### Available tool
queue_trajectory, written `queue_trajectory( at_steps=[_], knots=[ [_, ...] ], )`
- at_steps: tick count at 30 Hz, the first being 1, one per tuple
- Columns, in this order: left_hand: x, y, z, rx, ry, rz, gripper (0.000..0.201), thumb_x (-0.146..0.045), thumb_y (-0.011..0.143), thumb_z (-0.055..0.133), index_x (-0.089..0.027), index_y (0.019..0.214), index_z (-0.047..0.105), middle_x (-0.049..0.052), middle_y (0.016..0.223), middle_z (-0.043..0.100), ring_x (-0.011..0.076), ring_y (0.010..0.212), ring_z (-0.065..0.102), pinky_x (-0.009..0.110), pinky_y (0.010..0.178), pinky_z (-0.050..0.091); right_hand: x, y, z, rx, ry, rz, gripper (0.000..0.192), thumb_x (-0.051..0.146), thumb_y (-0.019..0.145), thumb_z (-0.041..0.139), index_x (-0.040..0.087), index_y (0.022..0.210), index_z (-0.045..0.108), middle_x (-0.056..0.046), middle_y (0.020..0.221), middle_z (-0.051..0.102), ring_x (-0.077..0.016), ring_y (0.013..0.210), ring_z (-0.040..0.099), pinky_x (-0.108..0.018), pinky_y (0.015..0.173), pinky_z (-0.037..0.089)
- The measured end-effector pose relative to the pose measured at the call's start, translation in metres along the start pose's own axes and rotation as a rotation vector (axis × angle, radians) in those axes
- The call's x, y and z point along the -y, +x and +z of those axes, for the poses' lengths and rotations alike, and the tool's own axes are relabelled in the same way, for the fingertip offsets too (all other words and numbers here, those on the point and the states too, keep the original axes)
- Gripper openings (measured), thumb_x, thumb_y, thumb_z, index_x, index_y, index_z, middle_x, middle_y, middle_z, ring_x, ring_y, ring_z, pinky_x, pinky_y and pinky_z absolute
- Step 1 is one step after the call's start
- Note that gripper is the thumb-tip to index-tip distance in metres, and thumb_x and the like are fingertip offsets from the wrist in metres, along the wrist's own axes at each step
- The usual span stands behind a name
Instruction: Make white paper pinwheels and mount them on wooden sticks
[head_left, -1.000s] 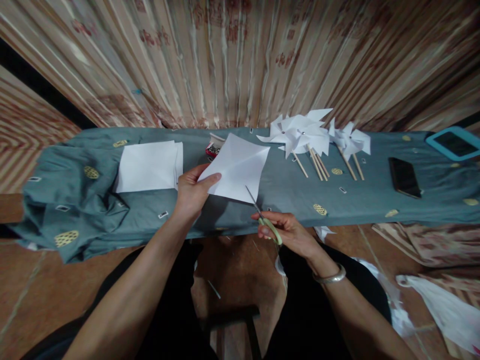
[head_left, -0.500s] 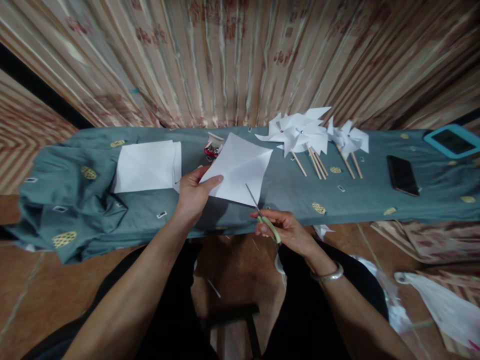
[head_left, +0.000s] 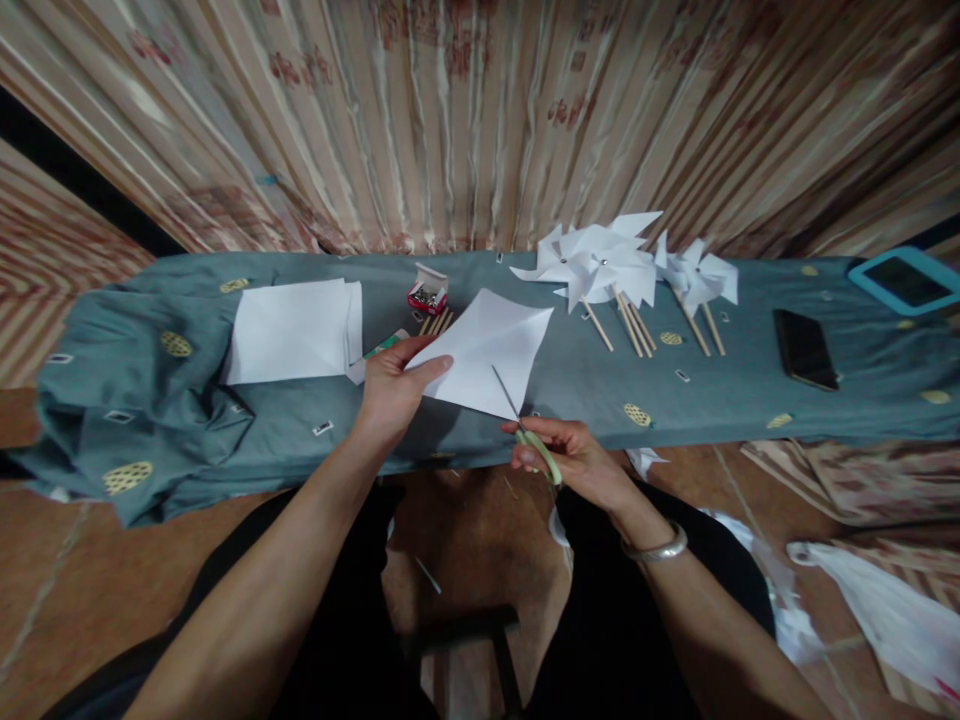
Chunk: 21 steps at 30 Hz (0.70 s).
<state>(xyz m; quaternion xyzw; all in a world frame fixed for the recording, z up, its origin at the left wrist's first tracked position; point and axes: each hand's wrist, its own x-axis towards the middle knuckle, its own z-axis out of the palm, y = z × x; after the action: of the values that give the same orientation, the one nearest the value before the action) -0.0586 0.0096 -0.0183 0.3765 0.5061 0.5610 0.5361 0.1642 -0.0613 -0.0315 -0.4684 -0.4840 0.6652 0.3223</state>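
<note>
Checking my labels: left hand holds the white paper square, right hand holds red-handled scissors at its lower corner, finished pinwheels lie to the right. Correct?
One slip: the scissors in the right hand have green handles, not red, as the head view shows. The rest stands: the left hand holds the white paper square, and the pinwheels lie to the right.

A home craft corner: striped curtain (head_left: 480, 120), cloth-covered bench (head_left: 300, 420) (paper pinwheels (head_left: 600, 265) atop).
</note>
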Motion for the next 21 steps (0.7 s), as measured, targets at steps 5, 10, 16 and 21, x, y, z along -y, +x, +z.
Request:
queue_trajectory(
  at_steps=[5, 10, 16, 21],
  knots=[
    [0.0008, 0.0003, 0.0003, -0.005, -0.012, 0.006, 0.033, -0.027, 0.056, 0.083, -0.018, 0.087, 0.077, 0.000, 0.073, 0.072, 0.0161, 0.059, 0.062, 0.027, 0.056, 0.048, -0.0011, 0.0000, 0.0005, -0.002, 0.008, 0.005, 0.049, 0.046, 0.069, 0.082, 0.018, 0.108, 0.073, 0.001, 0.069, 0.066, -0.0091, 0.063, 0.057, -0.022, 0.058, 0.044],
    [0.0010, 0.0004, 0.0001, -0.007, -0.012, 0.012, 0.033, -0.027, 0.055, 0.083, -0.018, 0.086, 0.076, 0.000, 0.074, 0.073, 0.0161, 0.059, 0.062, 0.027, 0.056, 0.049, -0.0006, 0.0006, 0.0011, 0.007, 0.036, 0.023, 0.047, 0.046, 0.067, 0.082, 0.018, 0.104, 0.073, 0.002, 0.067, 0.066, -0.0087, 0.061, 0.058, -0.022, 0.059, 0.047],
    [-0.0009, -0.0034, 0.0026, 0.019, -0.005, -0.021, 0.029, -0.026, 0.055, 0.083, -0.019, 0.082, 0.075, 0.001, 0.072, 0.071, 0.0174, 0.059, 0.061, 0.029, 0.057, 0.048, 0.0030, 0.0019, 0.0041, -0.027, 0.072, 0.048, 0.044, 0.049, 0.059, 0.086, 0.018, 0.087, 0.070, 0.002, 0.067, 0.067, -0.0081, 0.059, 0.059, -0.020, 0.053, 0.044],
    [-0.0001, -0.0044, 0.0031, 0.013, -0.006, -0.025, 0.030, -0.026, 0.055, 0.083, -0.019, 0.083, 0.075, 0.001, 0.073, 0.071, 0.0190, 0.063, 0.062, 0.031, 0.060, 0.049, 0.0050, 0.0020, 0.0055, -0.030, 0.066, 0.058, 0.047, 0.050, 0.058, 0.086, 0.018, 0.086, 0.067, 0.002, 0.066, 0.067, -0.0083, 0.057, 0.059, -0.020, 0.052, 0.043]
  ],
)
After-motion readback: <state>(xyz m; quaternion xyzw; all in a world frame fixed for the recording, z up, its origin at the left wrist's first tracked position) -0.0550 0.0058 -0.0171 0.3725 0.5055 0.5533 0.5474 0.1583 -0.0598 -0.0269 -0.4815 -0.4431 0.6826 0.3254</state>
